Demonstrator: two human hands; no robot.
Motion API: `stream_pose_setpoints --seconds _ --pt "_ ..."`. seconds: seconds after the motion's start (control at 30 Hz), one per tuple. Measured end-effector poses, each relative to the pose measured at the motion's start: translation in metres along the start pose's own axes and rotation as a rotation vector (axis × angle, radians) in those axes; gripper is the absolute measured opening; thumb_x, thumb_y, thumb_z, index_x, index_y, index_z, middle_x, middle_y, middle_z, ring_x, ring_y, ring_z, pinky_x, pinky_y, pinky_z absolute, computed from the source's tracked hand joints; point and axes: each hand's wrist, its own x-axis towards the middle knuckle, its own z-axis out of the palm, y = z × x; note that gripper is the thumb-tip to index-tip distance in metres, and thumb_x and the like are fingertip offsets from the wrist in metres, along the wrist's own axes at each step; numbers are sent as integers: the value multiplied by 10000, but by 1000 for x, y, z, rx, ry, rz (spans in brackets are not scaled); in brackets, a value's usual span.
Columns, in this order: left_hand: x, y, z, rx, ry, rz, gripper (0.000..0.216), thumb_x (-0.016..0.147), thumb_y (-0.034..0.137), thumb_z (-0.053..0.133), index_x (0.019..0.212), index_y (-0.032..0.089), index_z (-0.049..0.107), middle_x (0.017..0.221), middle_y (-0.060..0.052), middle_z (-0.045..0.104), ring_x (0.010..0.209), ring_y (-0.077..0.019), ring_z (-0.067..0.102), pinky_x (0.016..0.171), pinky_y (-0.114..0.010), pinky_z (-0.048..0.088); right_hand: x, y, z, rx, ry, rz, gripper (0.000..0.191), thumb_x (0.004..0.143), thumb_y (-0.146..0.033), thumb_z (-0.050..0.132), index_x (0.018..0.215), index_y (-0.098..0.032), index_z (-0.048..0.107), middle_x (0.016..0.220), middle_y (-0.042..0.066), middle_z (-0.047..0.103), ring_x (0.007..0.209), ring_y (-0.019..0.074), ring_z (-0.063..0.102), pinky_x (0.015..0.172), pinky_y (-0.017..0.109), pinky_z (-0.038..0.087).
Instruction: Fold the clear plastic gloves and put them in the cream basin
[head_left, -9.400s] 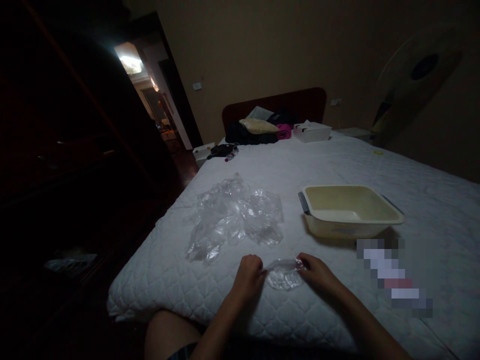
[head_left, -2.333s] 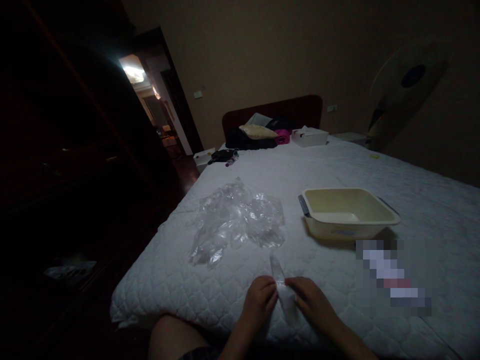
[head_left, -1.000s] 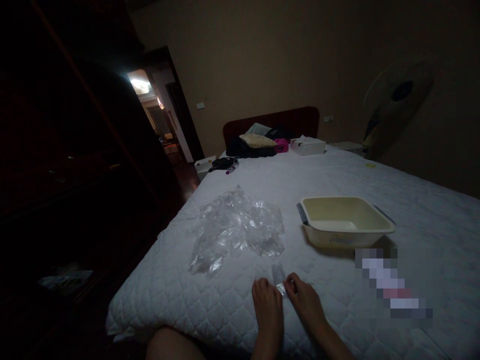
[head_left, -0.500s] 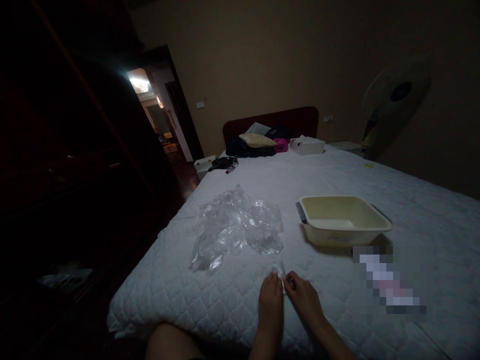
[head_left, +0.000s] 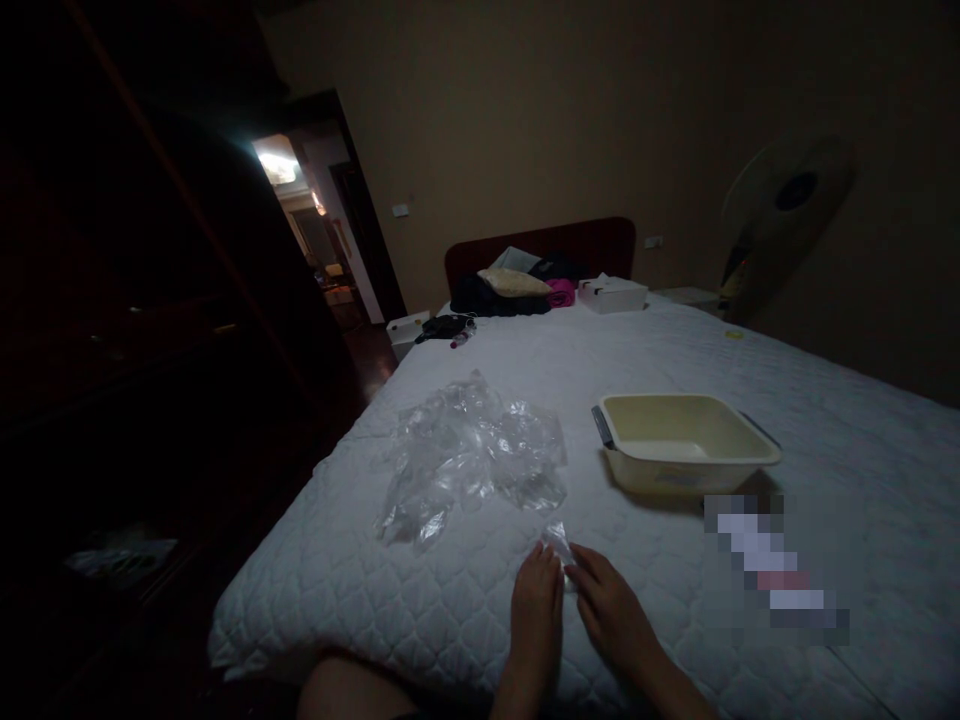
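clear plastic bag (head_left: 557, 538): narrow, shiny, creased | 5 o'clock in view, on quilted bed (head_left: 360, 590) | left hand (head_left: 537, 598) at its edge, grip unclear | right hand (head_left: 609, 602) pinching it | plastic heap (head_left: 472, 460) at its 10 o'clock

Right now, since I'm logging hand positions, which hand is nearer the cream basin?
Right. The right hand is on the near side of the cream basin, toward its left end; the left hand is farther left.

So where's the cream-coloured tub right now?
In the head view, the tub sits on the white bed, right of the crumpled clear plastic and farther off than the right hand.
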Motion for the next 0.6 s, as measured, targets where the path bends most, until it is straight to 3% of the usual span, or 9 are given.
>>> stream_pose_setpoints --seconds 0.17,0.4,0.5,0.6 --pt "-2 0 -10 -143 -48 -65 370 859 135 408 1209 208 506 1250 -84 525 1182 -211 461 967 -457 405 8 -5 -5 134 64 114 251 819 -178 439 981 -212 628 1132 103 586 1061 230 538 907 419 454" --pt "11 14 -27 -364 12 -106 397 778 235 555 1172 208 516 1317 -85 449 1240 -228 384 1016 -430 342 30 -19 -33 390 89 364 256 796 -386 467 847 -207 642 893 79 665 895 236 601 838 392 472" --pt "20 24 -34 -509 4 -253 312 783 309 572 1072 194 584 1176 -81 570 1133 -231 497 976 -403 383 41 -28 -49 522 36 405 278 795 -424 480 808 -195 637 839 62 667 849 222 609 804 343 477" --pt "27 33 -38 -684 -35 -391 255 751 387 610 861 158 633 874 -60 667 860 -213 618 797 -336 485 46 -33 -58 639 23 444 302 786 -453 499 822 -187 639 859 61 669 866 223 609 815 336 471"
